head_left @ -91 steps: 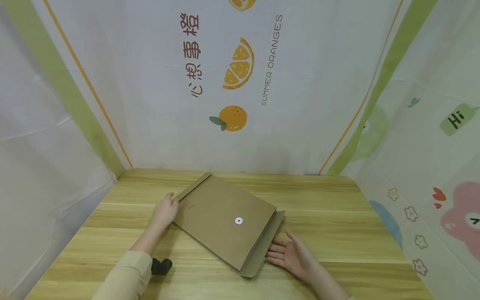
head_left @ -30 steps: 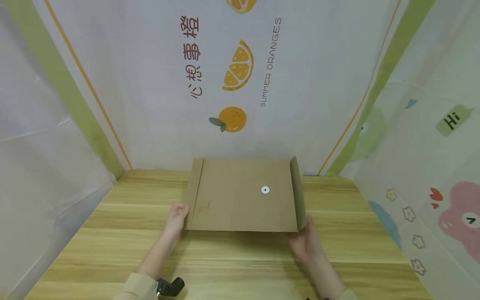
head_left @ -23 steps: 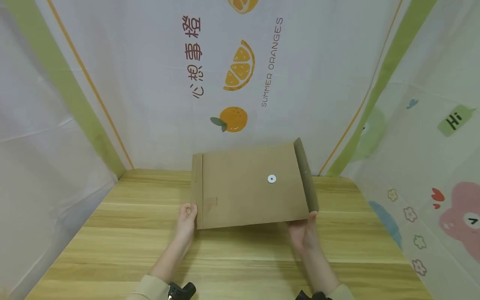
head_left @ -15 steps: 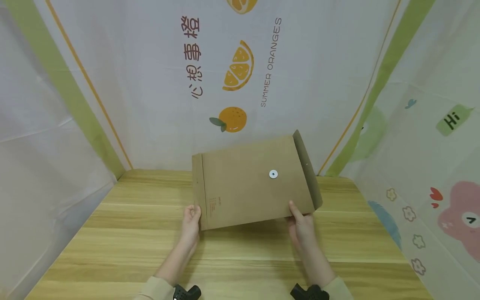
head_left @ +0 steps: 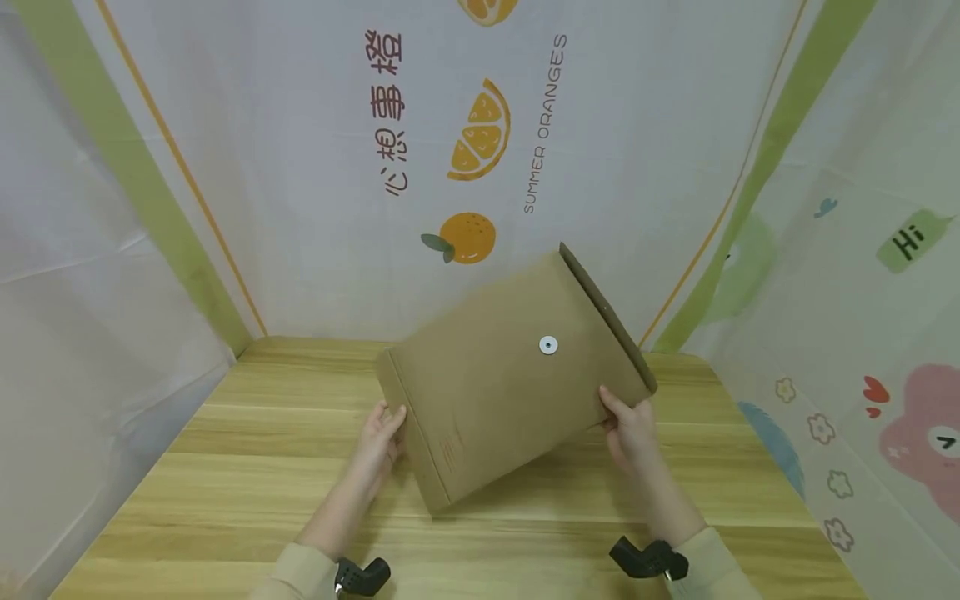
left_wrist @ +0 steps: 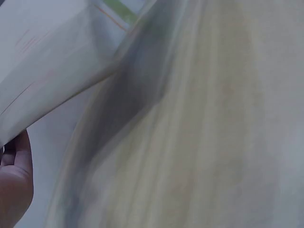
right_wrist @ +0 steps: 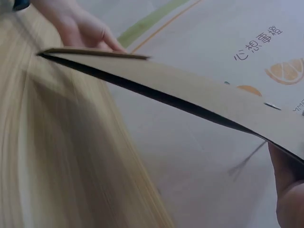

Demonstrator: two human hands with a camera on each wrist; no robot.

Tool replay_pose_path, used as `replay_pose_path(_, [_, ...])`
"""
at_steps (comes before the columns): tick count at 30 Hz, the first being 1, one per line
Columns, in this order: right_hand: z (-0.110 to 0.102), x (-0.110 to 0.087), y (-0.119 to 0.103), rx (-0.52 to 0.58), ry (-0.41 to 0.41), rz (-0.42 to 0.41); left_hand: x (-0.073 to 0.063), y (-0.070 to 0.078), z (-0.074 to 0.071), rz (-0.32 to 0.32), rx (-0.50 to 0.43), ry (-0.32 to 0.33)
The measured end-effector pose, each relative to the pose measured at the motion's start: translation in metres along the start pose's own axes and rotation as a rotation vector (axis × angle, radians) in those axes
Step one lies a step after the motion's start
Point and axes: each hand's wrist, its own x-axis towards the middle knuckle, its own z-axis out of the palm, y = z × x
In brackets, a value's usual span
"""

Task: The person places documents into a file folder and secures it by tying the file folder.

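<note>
A brown kraft document envelope (head_left: 495,383) is held above the table, tilted with its right end higher. A white round button (head_left: 548,345) sits on its face, and its flap (head_left: 609,315) stands out along the right end. My left hand (head_left: 381,442) pinches the folded left end, thumb on the front. With the thumb on the face near the lower right corner, my right hand (head_left: 632,427) grips the bottom edge; its other fingers are mostly hidden behind. In the right wrist view a thin string (right_wrist: 248,157) hangs below the envelope (right_wrist: 190,90). The left wrist view is blurred.
The wood-grain table (head_left: 247,467) spreads beneath both hands. A white curtain (head_left: 322,250) printed with oranges closes off the back, with more cloth at both sides. Each wrist wears a black camera mount (head_left: 649,558).
The envelope was lying on the table, held only at its left end; it is now raised and turned, right end upward. My right hand has moved from beside the flap to grip the lower edge.
</note>
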Motion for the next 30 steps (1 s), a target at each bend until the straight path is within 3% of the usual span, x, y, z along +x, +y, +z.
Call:
replay_pose_path(3, [-0.009, 0.006, -0.011, -0.088, -0.069, 0.011, 0.005, 0.011, -0.004, 0.018, -0.042, -0.006])
replay_pose_path(6, [-0.016, 0.014, -0.023, -0.116, -0.081, 0.018, 0.008, 0.022, -0.009, 0.017, -0.035, -0.013])
replay_pose_path(10, [-0.02, 0.024, -0.04, -0.136, -0.118, 0.035, 0.012, 0.033, -0.013, 0.005, 0.023, -0.053])
replay_pose_path(15, [-0.02, 0.037, -0.059, -0.118, -0.213, 0.037, 0.014, 0.044, -0.013, -0.014, 0.293, -0.155])
replay_pose_path(20, [-0.013, 0.045, -0.069, -0.148, -0.291, 0.056, 0.014, 0.049, -0.001, 0.002, 0.547, -0.27])
replay_pose_path(24, [-0.005, 0.05, -0.069, -0.253, -0.323, 0.089, 0.014, 0.052, 0.012, 0.014, 0.574, -0.346])
replay_pose_path(30, [0.0, 0.06, -0.07, -0.315, -0.401, 0.075, 0.015, 0.057, 0.024, 0.048, 0.613, -0.298])
